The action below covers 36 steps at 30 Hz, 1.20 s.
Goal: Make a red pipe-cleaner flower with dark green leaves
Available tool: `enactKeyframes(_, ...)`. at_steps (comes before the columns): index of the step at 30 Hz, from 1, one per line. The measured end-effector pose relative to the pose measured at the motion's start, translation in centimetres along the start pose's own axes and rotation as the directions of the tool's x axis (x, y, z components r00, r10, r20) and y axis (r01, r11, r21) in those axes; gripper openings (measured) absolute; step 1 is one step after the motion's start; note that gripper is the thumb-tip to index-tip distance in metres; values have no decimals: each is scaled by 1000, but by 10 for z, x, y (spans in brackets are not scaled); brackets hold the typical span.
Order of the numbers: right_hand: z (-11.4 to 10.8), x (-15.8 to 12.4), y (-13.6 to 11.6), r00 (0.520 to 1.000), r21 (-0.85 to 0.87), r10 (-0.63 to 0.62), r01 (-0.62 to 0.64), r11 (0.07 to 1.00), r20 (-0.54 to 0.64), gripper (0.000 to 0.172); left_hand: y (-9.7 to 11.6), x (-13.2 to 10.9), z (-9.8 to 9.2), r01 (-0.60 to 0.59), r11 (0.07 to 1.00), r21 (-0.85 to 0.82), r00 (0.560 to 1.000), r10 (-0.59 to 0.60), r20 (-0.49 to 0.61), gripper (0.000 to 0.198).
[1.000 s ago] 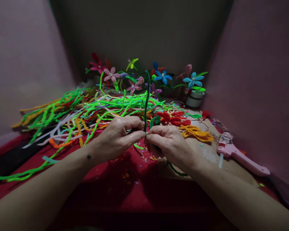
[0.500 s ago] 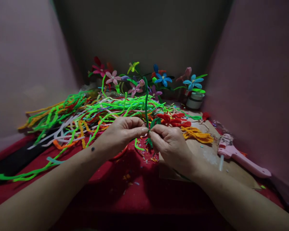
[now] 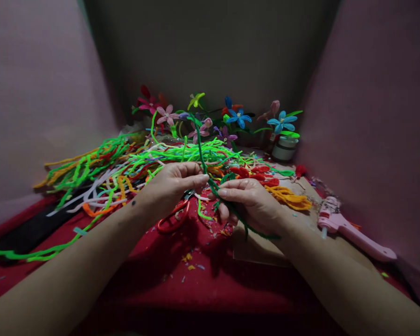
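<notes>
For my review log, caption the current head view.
Left hand and right hand hold a dark green strand above red cloth, near red-handled scissors.

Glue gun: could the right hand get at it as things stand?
Probably yes: the glue gun lies beside the right forearm, seemingly unblocked. The right hand holds the dark green strand, though, so it would likely have to let go first.

Bare left forearm, small dark round spot near wrist; bare left hand pinching, thumb extended. Bare right hand just beside, also pinching, lower fingers curled.
</notes>
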State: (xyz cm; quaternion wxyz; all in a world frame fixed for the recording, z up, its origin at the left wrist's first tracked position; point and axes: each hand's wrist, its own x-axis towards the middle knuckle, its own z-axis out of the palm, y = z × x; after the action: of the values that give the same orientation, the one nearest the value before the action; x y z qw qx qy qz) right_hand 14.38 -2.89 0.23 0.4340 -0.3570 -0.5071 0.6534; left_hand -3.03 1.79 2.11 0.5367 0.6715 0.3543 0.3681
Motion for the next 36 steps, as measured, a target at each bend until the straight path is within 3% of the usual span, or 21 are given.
enactKeyframes(6,2,2,1,993,-159,-90,76,984,-79,20,-3,3,-4,-27,997,73,999,24,42,24)
enactKeyframes(10,2,3,0,999,-200,-6,-5,980,-52,16,1,4,-4,-27,996,85,997,33,-65,25)
enactKeyframes(15,3,3,-1,988,-428,107,-145,892,-113,24,7,5,-9,-13,952,307,974,82,-212,24)
enactKeyframes(17,4,3,0,988,-570,39,-119,813,-151,29,6,6,-13,1,941,339,964,90,-252,23)
enactKeyframes(20,5,2,3,974,-751,-174,4,660,-147,34,4,10,-18,25,953,300,951,70,-302,24)
enactKeyframes(24,7,-1,12,873,-941,-483,107,322,-66,27,3,13,-21,91,993,71,951,-66,-301,25)
enactKeyframes(26,9,-2,16,837,-982,-547,77,174,-31,20,2,14,-20,102,995,22,953,-92,-290,25)
enactKeyframes(27,10,-3,17,846,-988,-533,57,140,-27,18,1,14,-19,88,996,32,948,-74,-311,25)
enactKeyframes(30,12,-2,14,905,-980,-418,7,200,-79,20,-1,14,-15,32,992,120,913,20,-407,24)
enactKeyframes(33,13,0,8,937,-914,-324,13,406,-131,29,-2,14,-10,-15,991,133,888,74,-454,22)
enactKeyframes(36,14,2,7,936,-833,-321,59,550,-145,33,-4,16,-9,-42,998,43,885,57,-462,20)
